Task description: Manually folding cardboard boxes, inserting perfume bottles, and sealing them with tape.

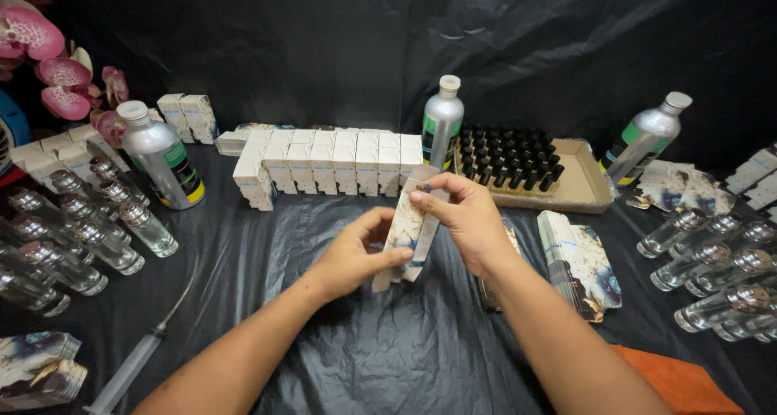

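Both hands hold one small carton (403, 235) with a marbled white and blue print, tilted upright above the black sheet. My left hand (354, 253) grips its lower part from the left. My right hand (468, 220) pinches its top flap with thumb and fingers. A row of finished white cartons (328, 166) stands just behind. A stack of flat marbled cartons (581, 261) lies to the right of my right forearm.
Silver bottles stand at the left (162, 156), centre (443, 124) and right (645, 138). A cardboard tray (584, 187) holds several black caps. Clear glass bottles lie at the left (77, 237) and right (716, 273). A syringe (129, 366) lies front left, and an orange cloth (676, 381) lies front right.
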